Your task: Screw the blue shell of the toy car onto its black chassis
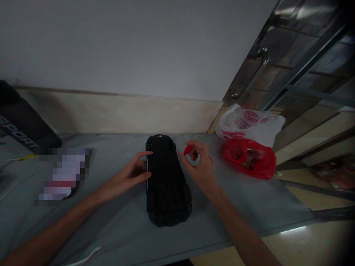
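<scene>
A black toy car [166, 173] lies upside down on the grey table, its dark underside facing up and its wheels at the sides. My left hand [135, 171] grips the car's left side, with thumb and a finger on the underside. Just off the car's right edge, my right hand [201, 162] pinches a small red piece [188, 149] between thumb and fingers. It looks like a short handle, but its far end is too dark and small to make out.
A phone-like blurred item [66, 171] and a dark bottle marked SPORT [24, 118] are on the left. A red plastic bag [249, 159] and a white plastic bag [249, 123] sit at the right. A wall [138, 55] closes off the back; a white cable [85, 256] lies in front.
</scene>
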`<move>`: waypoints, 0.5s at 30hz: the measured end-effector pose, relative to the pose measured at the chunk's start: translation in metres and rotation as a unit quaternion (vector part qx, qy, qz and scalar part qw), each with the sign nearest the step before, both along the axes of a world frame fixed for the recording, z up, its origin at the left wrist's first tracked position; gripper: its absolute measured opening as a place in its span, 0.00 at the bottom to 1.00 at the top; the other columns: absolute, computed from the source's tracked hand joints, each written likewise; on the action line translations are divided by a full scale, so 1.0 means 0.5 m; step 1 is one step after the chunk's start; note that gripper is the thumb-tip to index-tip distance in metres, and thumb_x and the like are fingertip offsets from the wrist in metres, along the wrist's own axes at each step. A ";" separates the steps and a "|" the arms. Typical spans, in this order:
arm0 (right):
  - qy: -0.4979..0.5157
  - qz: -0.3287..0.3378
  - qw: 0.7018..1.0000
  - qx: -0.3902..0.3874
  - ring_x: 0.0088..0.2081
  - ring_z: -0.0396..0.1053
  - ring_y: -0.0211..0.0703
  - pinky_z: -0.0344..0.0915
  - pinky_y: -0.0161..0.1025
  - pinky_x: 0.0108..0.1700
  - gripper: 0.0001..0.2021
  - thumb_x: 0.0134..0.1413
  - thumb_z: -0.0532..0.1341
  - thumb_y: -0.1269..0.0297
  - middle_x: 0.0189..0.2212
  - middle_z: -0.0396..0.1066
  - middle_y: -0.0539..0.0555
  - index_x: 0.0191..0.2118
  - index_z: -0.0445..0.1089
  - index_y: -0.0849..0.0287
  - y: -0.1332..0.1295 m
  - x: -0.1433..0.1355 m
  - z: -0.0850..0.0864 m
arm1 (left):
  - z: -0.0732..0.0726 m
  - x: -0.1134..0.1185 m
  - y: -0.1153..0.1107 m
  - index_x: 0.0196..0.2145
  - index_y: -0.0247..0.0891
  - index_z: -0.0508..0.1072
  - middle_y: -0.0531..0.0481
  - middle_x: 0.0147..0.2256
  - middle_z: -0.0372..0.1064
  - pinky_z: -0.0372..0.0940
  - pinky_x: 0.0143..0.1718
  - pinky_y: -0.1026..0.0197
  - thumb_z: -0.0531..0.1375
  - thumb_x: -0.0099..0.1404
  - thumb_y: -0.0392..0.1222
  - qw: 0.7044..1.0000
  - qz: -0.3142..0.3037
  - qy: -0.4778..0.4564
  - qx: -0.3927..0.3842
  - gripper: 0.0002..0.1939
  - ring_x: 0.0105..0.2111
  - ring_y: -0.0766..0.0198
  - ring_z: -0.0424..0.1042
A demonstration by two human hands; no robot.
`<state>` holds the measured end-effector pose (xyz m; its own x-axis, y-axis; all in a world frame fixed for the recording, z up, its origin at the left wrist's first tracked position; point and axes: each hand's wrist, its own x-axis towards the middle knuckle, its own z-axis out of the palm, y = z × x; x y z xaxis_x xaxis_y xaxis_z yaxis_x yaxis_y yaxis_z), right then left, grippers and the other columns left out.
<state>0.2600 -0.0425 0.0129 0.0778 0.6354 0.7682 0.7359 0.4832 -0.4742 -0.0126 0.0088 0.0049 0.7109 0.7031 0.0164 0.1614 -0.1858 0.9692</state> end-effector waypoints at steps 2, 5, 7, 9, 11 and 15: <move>0.001 -0.007 1.000 0.000 0.26 0.63 0.39 0.69 0.39 0.35 0.12 0.68 0.62 0.62 0.29 0.64 0.45 0.54 0.63 0.50 0.000 -0.003 -0.001 | 0.001 0.000 0.000 0.69 0.49 0.52 0.56 0.35 0.62 0.60 0.39 0.57 0.60 0.74 0.49 1.000 0.000 0.003 0.000 0.31 0.35 0.62 0.65; -0.007 0.011 1.000 -0.018 0.28 0.65 0.39 0.70 0.40 0.36 0.13 0.69 0.58 0.64 0.33 0.67 0.48 0.56 0.62 0.51 0.000 -0.003 -0.001 | 0.003 0.000 -0.001 0.69 0.49 0.52 0.56 0.34 0.62 0.60 0.39 0.57 0.59 0.75 0.49 1.000 0.000 0.005 0.006 0.31 0.34 0.62 0.65; -0.021 0.024 0.999 -0.027 0.32 0.68 0.41 0.71 0.42 0.41 0.15 0.70 0.56 0.65 0.38 0.70 0.52 0.59 0.61 0.51 0.000 0.000 -0.002 | 0.005 0.000 -0.001 0.69 0.49 0.52 0.57 0.33 0.61 0.59 0.38 0.57 0.59 0.75 0.49 1.000 0.002 0.006 0.011 0.31 0.33 0.62 0.64; -0.032 0.033 0.998 -0.036 0.36 0.70 0.43 0.72 0.44 0.44 0.16 0.71 0.55 0.64 0.44 0.72 0.54 0.61 0.61 0.50 0.001 0.004 -0.002 | 0.006 0.000 -0.002 0.69 0.48 0.53 0.57 0.33 0.60 0.59 0.37 0.58 0.59 0.75 0.49 1.000 0.002 0.004 0.013 0.30 0.33 0.62 0.63; -0.032 0.035 0.998 -0.042 0.36 0.71 0.43 0.72 0.44 0.45 0.17 0.71 0.55 0.64 0.43 0.72 0.54 0.62 0.61 0.50 0.004 0.007 -0.003 | 0.007 0.001 -0.003 0.69 0.48 0.53 0.57 0.33 0.60 0.59 0.38 0.57 0.59 0.75 0.49 1.000 0.004 0.003 0.011 0.31 0.33 0.62 0.64; -0.013 0.026 0.999 -0.016 0.32 0.69 0.41 0.73 0.42 0.41 0.18 0.69 0.61 0.60 0.38 0.71 0.51 0.60 0.62 0.50 0.010 0.006 -0.008 | 0.004 0.001 -0.001 0.69 0.47 0.52 0.56 0.34 0.61 0.59 0.39 0.57 0.59 0.74 0.49 1.000 0.004 0.005 0.008 0.31 0.34 0.62 0.64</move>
